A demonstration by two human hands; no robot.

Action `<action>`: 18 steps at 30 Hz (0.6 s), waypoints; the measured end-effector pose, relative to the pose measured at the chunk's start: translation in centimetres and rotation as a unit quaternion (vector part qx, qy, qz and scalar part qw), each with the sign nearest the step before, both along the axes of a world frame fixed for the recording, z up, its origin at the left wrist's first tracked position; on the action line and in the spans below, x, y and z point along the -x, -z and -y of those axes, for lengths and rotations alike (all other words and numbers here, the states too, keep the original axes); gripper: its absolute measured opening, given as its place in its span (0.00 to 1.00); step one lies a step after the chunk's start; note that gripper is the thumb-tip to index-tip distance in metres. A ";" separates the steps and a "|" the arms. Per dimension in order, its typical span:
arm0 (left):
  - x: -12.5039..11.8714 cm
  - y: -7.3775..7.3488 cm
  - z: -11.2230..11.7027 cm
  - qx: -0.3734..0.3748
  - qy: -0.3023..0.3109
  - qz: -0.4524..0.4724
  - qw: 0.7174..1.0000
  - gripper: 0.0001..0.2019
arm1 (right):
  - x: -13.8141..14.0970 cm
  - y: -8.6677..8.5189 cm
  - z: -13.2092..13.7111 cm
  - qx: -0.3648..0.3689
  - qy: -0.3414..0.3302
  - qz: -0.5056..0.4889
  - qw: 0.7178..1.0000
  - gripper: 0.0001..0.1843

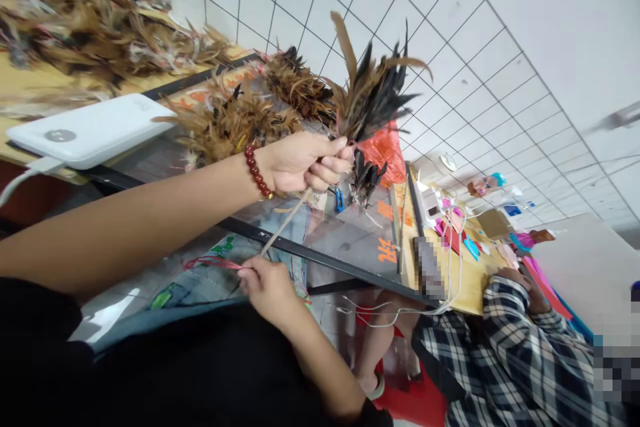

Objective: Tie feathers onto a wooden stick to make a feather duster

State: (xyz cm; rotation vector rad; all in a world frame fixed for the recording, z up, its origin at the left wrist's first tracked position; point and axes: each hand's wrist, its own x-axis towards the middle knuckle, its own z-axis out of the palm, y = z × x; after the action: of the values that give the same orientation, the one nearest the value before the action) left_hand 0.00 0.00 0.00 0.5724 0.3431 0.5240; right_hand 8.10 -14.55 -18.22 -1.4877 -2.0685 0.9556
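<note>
My left hand (317, 163), wearing a red bead bracelet (257, 172), is closed round the base of an upright bunch of brown and black feathers (373, 97). A thin pale stick (287, 220) runs down from that fist towards my right hand (270, 287). My right hand is closed at the stick's lower end, above my lap. Pink string (213, 261) trails out of its fingers to the left. Beyond my left hand, a small tuft of black feathers (367, 177) lies on the glass tabletop (345, 240) near a blue clip-like item (339, 200).
Brown feather piles (235, 117) cover the table's left part, with more heaped on a wooden table (65, 83). A white power bank (90, 130) with a cable lies there. A red plastic bag (385, 153) sits behind. At right, a person in a plaid shirt (470, 360) sits near white cables (457, 260).
</note>
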 end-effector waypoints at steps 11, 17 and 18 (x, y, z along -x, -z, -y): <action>-0.3 4.6 2.8 -0.035 0.263 -0.096 0.959 0.10 | -10.9 -10.1 1.9 -0.171 0.299 -0.096 0.934 0.13; 1.2 4.4 0.1 0.033 0.200 -0.102 0.974 0.09 | -16.1 -9.1 4.9 -0.196 0.409 -0.109 0.884 0.16; 1.5 4.6 -0.6 0.035 0.205 -0.081 0.975 0.09 | -17.1 -8.8 5.8 -0.184 0.427 -0.111 0.879 0.17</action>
State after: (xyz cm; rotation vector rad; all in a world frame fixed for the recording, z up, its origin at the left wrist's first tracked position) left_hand -1.53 0.60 -4.65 0.6006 0.3837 0.0669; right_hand 25.24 -20.39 -9.40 -1.7095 -1.1192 0.3262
